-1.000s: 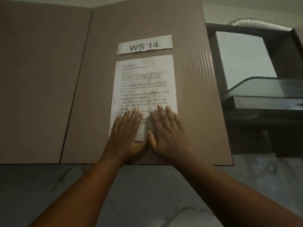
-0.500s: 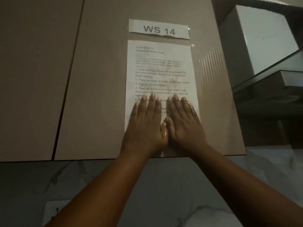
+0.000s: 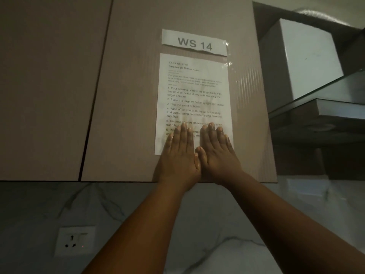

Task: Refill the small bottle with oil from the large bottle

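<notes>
Two bare forearms reach up and away from the viewer across a grey marbled wall. A white wall socket sits low on that wall, to the left of the arms. Beyond it, the left hand and the right hand lie flat side by side, fingers straight and close together, thumbs touching, holding nothing. Both palms press against the lower part of a white instruction sheet covered in clear tape; the fingertips hide parts of its last lines. The sheet lists numbered steps about pouring cooking oil from a large bottle into a small one. It is stuck to a brown cardboard panel, which has a second panel beside it on the left. Just above the sheet is a white label reading "WS 14". Farther right stands a dark kitchen hood with a pale box-shaped upper part. Neither the small bottle nor the large bottle is in view.
</notes>
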